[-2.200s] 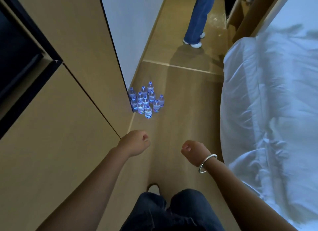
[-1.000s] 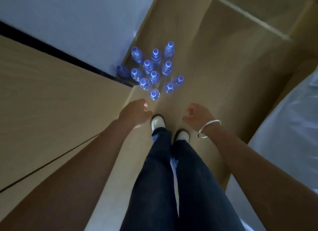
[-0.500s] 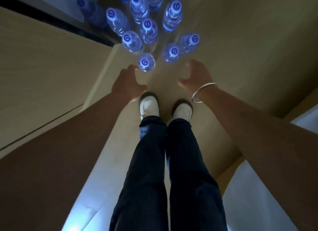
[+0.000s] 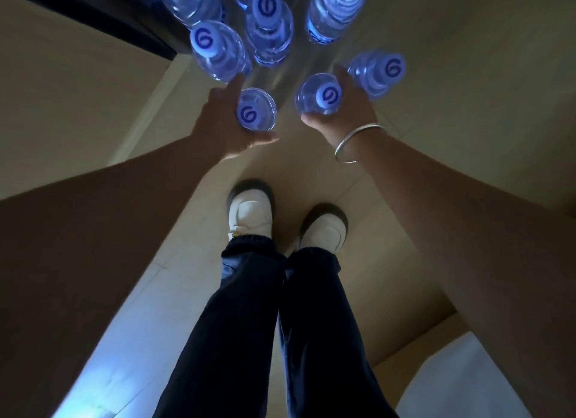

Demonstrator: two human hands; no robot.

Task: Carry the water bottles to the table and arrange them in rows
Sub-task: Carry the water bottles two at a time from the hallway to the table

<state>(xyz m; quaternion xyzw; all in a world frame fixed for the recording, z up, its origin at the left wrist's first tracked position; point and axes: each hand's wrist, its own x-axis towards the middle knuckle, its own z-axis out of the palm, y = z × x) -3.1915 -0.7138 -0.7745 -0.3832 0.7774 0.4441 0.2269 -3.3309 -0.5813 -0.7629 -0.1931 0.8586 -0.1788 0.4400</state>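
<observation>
Several clear water bottles with blue-marked white caps stand on the wooden floor, seen from straight above. My left hand (image 4: pixel 223 123) wraps around the nearest bottle (image 4: pixel 255 114), thumb below it and fingers behind. A second front bottle (image 4: pixel 321 97) is gripped by my right hand (image 4: pixel 346 106), which wears a silver bangle (image 4: pixel 358 143). Another bottle (image 4: pixel 378 71) stands just right of that hand. More bottles (image 4: pixel 268 28) crowd behind, running off the top of the frame. No table is in view.
A tan cabinet front (image 4: pixel 62 90) with a dark gap (image 4: pixel 93 15) rises on the left. My white shoes (image 4: pixel 249 213) and dark trousers stand right behind the bottles. A white bed corner (image 4: pixel 467 383) shows at the lower right.
I walked up to the bottles and bent down over them. Both hands opened, reached forward, and now each closes around one of the front bottles.
</observation>
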